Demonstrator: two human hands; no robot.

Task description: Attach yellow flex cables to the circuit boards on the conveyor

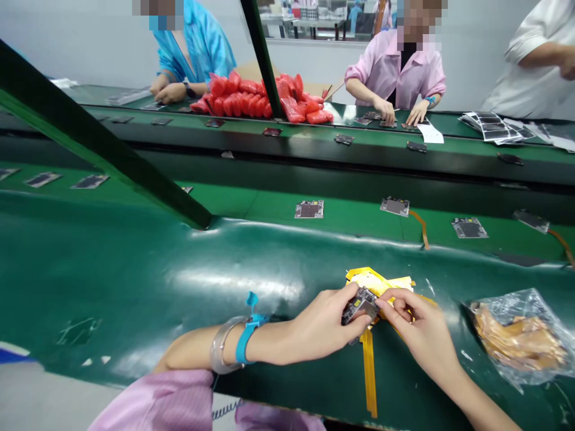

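My left hand (321,326) grips a small circuit board (360,305) by its edges, thumb on the near side and fingers on the far side. At the board's right edge, my right hand (415,320) has thumb and forefinger pinched together; what lies between these fingertips is too small to make out. Beneath and behind both hands is a pile of yellow-orange flex cables (371,278). One flat strip (369,377) of the same colour runs from there toward the table's near edge.
A clear plastic bag of orange flex cables (521,341) lies right. Circuit boards (309,209) sit along the green conveyor (260,203), some with orange strips. A slanted green post (103,137) stands left. Across the line are co-workers and red bubble-wrapped bundles (251,96).
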